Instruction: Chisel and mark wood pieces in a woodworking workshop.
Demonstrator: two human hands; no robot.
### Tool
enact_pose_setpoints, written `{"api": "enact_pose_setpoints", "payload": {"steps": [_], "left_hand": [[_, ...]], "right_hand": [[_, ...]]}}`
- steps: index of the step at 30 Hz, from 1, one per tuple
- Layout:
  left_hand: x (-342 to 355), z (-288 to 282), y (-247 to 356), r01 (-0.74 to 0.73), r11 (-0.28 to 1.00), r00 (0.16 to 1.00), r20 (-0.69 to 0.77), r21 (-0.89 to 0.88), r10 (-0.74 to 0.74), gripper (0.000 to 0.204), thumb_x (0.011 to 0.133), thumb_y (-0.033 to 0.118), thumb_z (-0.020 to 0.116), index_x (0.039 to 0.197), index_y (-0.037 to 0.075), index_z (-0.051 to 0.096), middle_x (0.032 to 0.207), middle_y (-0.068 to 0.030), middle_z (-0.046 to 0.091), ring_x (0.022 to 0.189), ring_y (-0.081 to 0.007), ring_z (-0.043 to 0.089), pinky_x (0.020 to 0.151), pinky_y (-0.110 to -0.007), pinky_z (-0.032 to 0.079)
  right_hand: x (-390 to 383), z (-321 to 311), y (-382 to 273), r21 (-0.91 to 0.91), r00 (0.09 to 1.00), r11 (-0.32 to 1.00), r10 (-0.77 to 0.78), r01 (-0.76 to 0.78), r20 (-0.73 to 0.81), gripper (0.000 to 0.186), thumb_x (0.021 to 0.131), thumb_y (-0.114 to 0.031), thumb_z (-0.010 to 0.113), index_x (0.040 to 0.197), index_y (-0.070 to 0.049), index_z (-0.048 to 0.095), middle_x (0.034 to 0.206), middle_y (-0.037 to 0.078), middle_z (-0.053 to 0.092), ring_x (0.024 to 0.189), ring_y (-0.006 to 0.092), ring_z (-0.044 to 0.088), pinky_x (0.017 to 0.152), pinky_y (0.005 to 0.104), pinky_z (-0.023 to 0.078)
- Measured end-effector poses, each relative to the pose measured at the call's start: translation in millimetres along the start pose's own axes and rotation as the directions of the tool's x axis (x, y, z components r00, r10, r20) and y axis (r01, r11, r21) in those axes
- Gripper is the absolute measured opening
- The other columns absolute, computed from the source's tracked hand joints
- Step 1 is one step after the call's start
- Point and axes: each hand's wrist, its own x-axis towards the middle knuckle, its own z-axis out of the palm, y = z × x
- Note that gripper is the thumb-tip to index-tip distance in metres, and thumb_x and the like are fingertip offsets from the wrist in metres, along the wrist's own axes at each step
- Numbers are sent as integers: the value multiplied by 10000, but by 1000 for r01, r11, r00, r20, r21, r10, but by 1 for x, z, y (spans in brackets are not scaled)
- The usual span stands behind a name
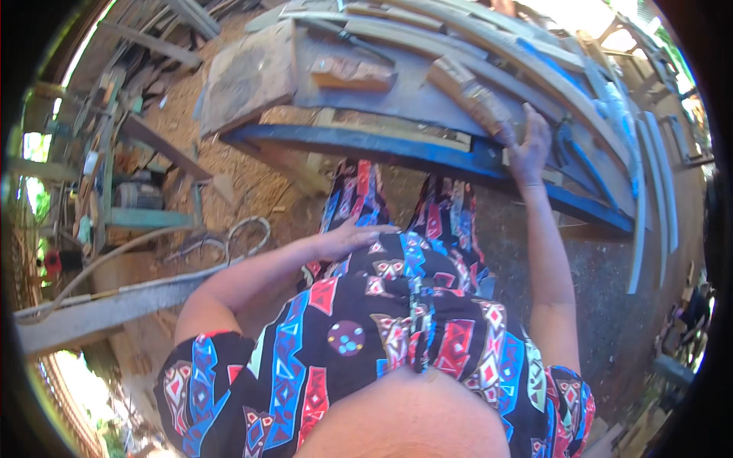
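At the workbench's (397,103) front edge, the right hand (528,145) grips a wooden block (472,98); left hand (353,237) rests open on patterned clothing (397,305).

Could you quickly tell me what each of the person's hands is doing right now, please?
Left hand: open, flat on the patterned garment at the thigh, holding nothing.
Right hand: resting on the workbench, at the end of a wooden block; grip cannot be told.
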Motion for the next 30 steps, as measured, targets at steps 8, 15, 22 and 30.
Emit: {"api": "enact_pose_setpoints", "payload": {"steps": [8,15,22,30], "left_hand": [[0,-24,-49,-93,728,975,-87,679,205,497,892,406,555,1337,184,540,1405,-106,492,1381,-323,337,1143,-488,228],[-11,-114,-209,392,771,266,-740,-502,-617,664,889,482,586,1252,-71,522,1273,-252,562,1187,-341,551,978,-426,440],[57,-27,-113,194,960,871,-414,-202,-263,704,935,493,541,1401,-19,414,1376,-199,505,1285,-285,469,1074,-359,357],[-14,18,55,-176,968,984,-23,-180,174,630,909,384,555,1448,96,403,1512,-158,338,1412,-276,292,1160,-433,186]], "right_hand": [[-10,2,1,-84,997,996,15,-9,74,714,837,-609,596,1322,-90,525,1242,182,542,1176,351,489,1023,449,340],[-6,5,-3,-57,997,998,-16,21,82,662,851,-605,578,1267,-89,579,1225,178,560,1170,345,499,1019,447,342],[-5,9,-4,-131,995,991,-20,33,99,620,872,-575,568,1270,-100,579,1241,170,557,1178,342,501,1014,441,356],[-9,3,-2,-143,993,990,-3,20,116,657,871,-619,531,1271,-101,583,1231,164,560,1180,330,497,1022,439,342]]}}
